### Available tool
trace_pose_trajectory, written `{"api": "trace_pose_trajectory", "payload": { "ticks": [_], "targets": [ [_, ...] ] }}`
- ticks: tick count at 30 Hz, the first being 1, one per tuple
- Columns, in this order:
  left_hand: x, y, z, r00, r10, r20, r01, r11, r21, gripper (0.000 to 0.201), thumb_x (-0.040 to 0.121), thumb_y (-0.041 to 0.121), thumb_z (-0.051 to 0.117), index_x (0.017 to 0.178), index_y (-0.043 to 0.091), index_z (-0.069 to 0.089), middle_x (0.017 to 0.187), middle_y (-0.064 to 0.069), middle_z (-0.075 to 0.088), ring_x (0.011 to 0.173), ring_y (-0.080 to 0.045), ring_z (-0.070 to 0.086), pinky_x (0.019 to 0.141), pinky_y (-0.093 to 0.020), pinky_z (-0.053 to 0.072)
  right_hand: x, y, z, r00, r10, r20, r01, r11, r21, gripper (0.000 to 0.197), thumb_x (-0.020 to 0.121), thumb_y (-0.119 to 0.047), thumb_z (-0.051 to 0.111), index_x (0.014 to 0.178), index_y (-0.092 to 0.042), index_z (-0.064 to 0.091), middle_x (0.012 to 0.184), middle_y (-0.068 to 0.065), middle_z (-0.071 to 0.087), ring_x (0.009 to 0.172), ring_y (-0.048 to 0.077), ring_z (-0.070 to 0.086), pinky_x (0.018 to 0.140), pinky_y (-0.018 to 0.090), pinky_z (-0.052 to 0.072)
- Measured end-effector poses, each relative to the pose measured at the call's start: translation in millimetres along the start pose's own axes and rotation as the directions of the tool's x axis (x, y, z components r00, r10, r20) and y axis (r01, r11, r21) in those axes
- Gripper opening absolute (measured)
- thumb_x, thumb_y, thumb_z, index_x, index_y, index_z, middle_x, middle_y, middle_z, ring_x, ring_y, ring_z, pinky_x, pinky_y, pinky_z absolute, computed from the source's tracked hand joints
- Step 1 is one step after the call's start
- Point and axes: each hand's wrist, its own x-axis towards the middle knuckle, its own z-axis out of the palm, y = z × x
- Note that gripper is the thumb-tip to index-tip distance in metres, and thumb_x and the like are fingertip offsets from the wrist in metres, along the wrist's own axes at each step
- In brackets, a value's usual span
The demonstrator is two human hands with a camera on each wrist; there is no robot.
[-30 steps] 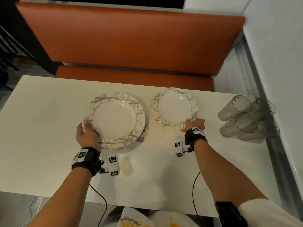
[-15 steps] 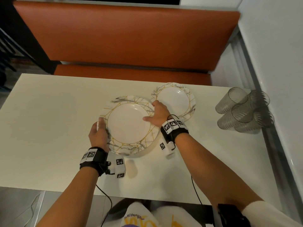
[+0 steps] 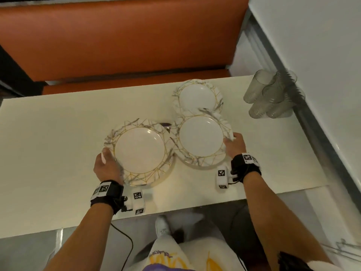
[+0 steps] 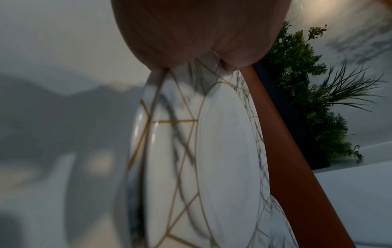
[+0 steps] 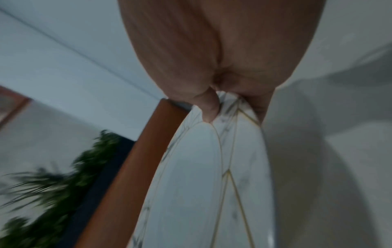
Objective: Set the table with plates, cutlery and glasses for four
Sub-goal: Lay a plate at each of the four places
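Three white plates with grey marbling and gold lines are on the white table [image 3: 58,133]. My left hand [image 3: 106,165] grips the left rim of the near-left plate [image 3: 139,153], thumb on top; in the left wrist view a second rim shows under this plate [image 4: 212,159], below my left hand [image 4: 201,42]. My right hand [image 3: 233,143] pinches the right rim of the middle plate [image 3: 201,141], which overlaps the front edge of the back plate [image 3: 197,97]. The right wrist view shows my right hand [image 5: 212,67] with its thumb on the middle plate's rim [image 5: 201,184]. Several clear glasses [image 3: 273,94] lie on their sides at the right.
An orange bench [image 3: 127,40] runs along the table's far side. A white wall [image 3: 322,55] closes off the right. Something dark [image 3: 166,125] pokes out between the two near plates. A potted plant [image 4: 307,100] stands behind the bench. My legs are at the near edge.
My right hand, which had reached across to the left pile, now holds one plate to the right of that pile. My left hand keeps its grip on the pile's left rim.
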Motion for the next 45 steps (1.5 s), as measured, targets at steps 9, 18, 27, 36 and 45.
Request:
{"api": "trace_pose_trajectory", "payload": {
  "ticks": [9, 18, 27, 36, 45],
  "targets": [
    [13.5, -14.5, -52.9, 0.999, 0.002, -0.045, -0.001, 1.0, 0.018, 0.049, 0.108, 0.047, 0.042, 0.129, 0.009, 0.064, 0.109, 0.002, 0.06, 0.104, -0.013, 0.05, 0.085, -0.016, 0.035, -55.9, 105.8, -9.9, 0.955, 0.174, -0.238, -0.169, 0.985, 0.041, 0.043, 0.094, -0.023, 0.064, 0.134, -0.014, 0.049, 0.123, 0.011, 0.061, 0.092, 0.028, 0.063, 0.075, 0.032, 0.05],
    [11.2, -19.9, -69.5, 0.999, 0.039, 0.019, -0.04, 0.998, 0.042, 0.061, 0.106, 0.052, 0.041, 0.135, 0.002, 0.06, 0.12, -0.005, 0.059, 0.107, -0.015, 0.049, 0.096, -0.021, 0.038, -80.4, 119.8, -14.6, 0.939, 0.201, -0.28, -0.219, 0.975, -0.032, 0.055, 0.091, -0.026, 0.071, 0.137, -0.006, 0.051, 0.133, 0.018, 0.058, 0.115, 0.034, 0.062, 0.084, 0.029, 0.047],
    [4.6, -19.3, -69.6, 0.997, 0.038, 0.074, -0.041, 0.998, 0.04, 0.068, 0.104, 0.057, 0.041, 0.144, 0.004, 0.056, 0.146, -0.015, 0.058, 0.136, -0.032, 0.052, 0.113, -0.034, 0.041, -84.3, 117.1, -18.7, 0.932, 0.19, -0.309, -0.238, 0.963, -0.126, 0.062, 0.086, -0.036, 0.071, 0.136, -0.005, 0.051, 0.135, 0.017, 0.057, 0.12, 0.035, 0.058, 0.097, 0.04, 0.05],
    [10.5, -21.6, -75.0, 0.997, 0.017, 0.077, -0.017, 1.0, 0.001, 0.06, 0.104, 0.055, 0.046, 0.138, 0.007, 0.06, 0.122, -0.004, 0.063, 0.116, -0.024, 0.06, 0.105, -0.038, 0.049, -91.5, 118.3, -20.9, 0.938, 0.231, -0.26, -0.272, 0.953, -0.136, 0.063, 0.089, -0.024, 0.072, 0.141, -0.004, 0.044, 0.138, 0.021, 0.054, 0.121, 0.037, 0.058, 0.088, 0.034, 0.047],
    [3.5, -11.1, -76.7, 0.993, -0.018, 0.117, 0.015, 1.0, 0.026, 0.077, 0.1, 0.061, 0.053, 0.154, 0.007, 0.046, 0.158, -0.012, 0.047, 0.145, -0.029, 0.045, 0.117, -0.04, 0.039, -110.3, 49.5, -1.1, 0.953, -0.071, -0.296, -0.049, 0.924, -0.379, 0.038, 0.086, -0.021, 0.064, 0.123, -0.013, 0.056, 0.13, 0.016, 0.052, 0.123, 0.038, 0.047, 0.099, 0.046, 0.043]
  ]
}}
